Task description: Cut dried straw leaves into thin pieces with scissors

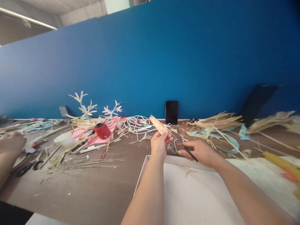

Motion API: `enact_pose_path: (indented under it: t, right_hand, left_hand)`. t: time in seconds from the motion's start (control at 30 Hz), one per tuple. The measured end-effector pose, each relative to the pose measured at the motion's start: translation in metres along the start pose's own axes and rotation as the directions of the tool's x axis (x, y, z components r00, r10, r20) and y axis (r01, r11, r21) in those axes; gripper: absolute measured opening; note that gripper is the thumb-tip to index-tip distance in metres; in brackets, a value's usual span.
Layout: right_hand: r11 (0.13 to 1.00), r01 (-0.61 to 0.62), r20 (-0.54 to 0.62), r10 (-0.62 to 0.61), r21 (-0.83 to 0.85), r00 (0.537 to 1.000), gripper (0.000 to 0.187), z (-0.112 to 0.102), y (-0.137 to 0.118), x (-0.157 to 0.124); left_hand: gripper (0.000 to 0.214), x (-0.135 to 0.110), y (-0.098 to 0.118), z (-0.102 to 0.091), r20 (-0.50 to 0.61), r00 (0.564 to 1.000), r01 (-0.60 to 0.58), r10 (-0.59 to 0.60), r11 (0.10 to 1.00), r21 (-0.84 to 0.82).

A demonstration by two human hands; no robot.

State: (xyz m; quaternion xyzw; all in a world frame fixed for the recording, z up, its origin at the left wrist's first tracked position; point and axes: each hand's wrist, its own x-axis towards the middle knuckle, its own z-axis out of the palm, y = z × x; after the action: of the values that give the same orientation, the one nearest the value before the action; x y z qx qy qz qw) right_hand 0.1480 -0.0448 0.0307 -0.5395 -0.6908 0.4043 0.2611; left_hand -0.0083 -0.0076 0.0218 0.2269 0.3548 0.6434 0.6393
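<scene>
the person's left hand [160,144] holds a dried leaf strip [159,124] above the brown table [98,190], just past the far edge of a white tray [150,165]. the strip is pale tan, flat and narrow, with fibres along its length, and it tilts up and to the left from the hand. thumb and fingers are pinched together on its lower end. the right hand [202,152] sits just beside, fingers closed round a thin black tool [188,151] that slants up towards the strip; whether the two touch cannot be told. behind the hands a black phone [172,112] leans upright on the blue partition [164,56]. to the left lie a red spool [102,130], a white cup [64,139] and a coil of pale blue tubing [138,122]. another person's hand [11,142] rests at the far left edge.
</scene>
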Motion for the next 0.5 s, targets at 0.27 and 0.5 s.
enact_pose_path:
  t: [0.27,0.5]
  right_hand:
    - [1.000,0.008,0.000,-0.008,-0.006,1.000,0.053,-0.0024,-0.0018,-0.0005]
    - [0.999,-0.038,-0.017,0.038,-0.007,0.999,0.055,-0.0034,0.0023,0.0017]
  left_hand:
    - [0.011,-0.0032,0.0019,0.0024,0.000,0.999,-0.040,0.040,0.998,0.047]
    - [0.016,-0.0008,-0.0008,0.0008,0.027,0.995,-0.098,0.096,0.987,0.130]
